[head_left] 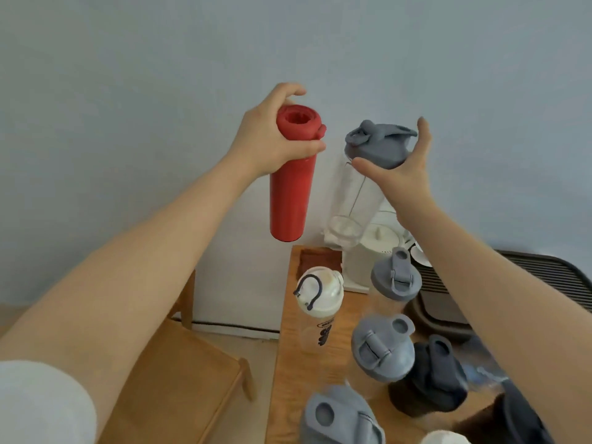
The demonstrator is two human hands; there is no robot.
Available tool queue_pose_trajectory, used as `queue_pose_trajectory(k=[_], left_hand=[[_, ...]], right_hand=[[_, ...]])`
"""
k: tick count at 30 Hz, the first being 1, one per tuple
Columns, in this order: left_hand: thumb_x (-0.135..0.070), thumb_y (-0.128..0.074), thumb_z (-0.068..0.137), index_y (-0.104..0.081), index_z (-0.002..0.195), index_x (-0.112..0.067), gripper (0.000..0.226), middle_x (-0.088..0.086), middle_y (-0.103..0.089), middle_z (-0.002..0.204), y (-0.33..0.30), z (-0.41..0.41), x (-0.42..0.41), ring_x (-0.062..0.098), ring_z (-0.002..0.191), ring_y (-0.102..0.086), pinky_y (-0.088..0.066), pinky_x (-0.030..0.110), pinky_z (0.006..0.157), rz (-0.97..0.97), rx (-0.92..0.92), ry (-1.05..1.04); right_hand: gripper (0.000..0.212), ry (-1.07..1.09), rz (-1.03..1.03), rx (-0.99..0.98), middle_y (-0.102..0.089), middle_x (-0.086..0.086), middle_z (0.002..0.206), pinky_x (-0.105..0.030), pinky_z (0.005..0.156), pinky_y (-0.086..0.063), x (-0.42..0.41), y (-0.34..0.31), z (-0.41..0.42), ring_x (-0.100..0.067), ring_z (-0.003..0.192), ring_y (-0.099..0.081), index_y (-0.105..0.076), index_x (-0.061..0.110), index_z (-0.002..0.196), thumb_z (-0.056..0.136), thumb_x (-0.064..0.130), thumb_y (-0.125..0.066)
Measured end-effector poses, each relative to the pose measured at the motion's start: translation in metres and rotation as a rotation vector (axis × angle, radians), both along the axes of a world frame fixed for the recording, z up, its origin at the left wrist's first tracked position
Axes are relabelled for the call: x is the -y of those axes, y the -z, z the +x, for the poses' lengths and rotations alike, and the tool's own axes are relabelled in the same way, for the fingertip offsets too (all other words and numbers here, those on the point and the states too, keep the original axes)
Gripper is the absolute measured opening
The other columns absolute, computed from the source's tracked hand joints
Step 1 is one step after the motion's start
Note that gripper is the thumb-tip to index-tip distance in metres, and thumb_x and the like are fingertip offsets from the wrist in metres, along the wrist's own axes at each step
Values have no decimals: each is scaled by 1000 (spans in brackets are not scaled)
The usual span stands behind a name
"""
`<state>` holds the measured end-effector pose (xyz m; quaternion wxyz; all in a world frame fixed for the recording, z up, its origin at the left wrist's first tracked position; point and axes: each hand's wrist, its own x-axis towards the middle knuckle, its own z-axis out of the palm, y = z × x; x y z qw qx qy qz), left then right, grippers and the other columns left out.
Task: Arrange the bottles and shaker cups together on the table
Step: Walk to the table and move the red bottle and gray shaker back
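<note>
My left hand (272, 139) grips a tall red bottle (290, 200) near its top and holds it in the air above the table's far left corner. My right hand (400, 165) holds a clear shaker cup with a grey lid (374, 149) just below the lid, thumb and fingers wrapped round it, also lifted. On the wooden table (288, 363) stand a clear bottle with a white lid and black loop (318, 293) and several grey-lidded shaker cups (382, 347), one dark (429, 379).
A white appliance (368, 251) stands at the table's far end by the wall. A dark slatted device (544, 277) sits at the right. A wooden chair (179, 379) is left of the table. The wall rises close behind.
</note>
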<state>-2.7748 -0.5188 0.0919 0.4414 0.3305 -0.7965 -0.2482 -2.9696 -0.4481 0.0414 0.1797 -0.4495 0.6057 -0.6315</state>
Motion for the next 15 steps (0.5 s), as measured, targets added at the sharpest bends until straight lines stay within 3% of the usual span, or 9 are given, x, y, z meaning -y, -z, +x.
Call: queue_pose_trajectory(k=[4, 7, 10, 15], left_hand=[[-26, -84, 61, -46, 127, -26, 76, -8, -53, 111, 47, -10, 38, 9, 100, -55, -41, 17, 89, 96, 67, 101], [-25, -83, 61, -44, 131, -26, 80, -8, -54, 116, 84, -17, 54, 8, 105, -53, -35, 16, 90, 137, 156, 181], [-24, -83, 62, -44, 132, -22, 80, 3, -53, 128, 125, -19, 62, 16, 113, -52, -36, 22, 95, 163, 234, 238], [-18, -81, 65, -43, 132, -17, 77, 8, -47, 131, 182, -18, 67, 19, 117, -47, -34, 26, 99, 311, 219, 297]], right_hand=[[92, 8, 158, -174, -40, 2, 128, -33, 93, -47, 27, 25, -6, -19, 115, -50, -23, 30, 135, 64, 29, -82], [87, -35, 297, -364, -42, 6, 120, -32, 88, -46, 36, 46, -8, -17, 106, -51, -27, 26, 130, 63, 27, -82], [93, -112, 400, -482, -40, 5, 120, -30, 83, -44, 37, 69, -10, -19, 102, -51, -24, 18, 133, 62, 20, -84], [105, -273, 600, -570, -35, 2, 121, -10, 77, -31, 36, 101, -4, -14, 103, -45, -14, 14, 141, 62, 13, -83]])
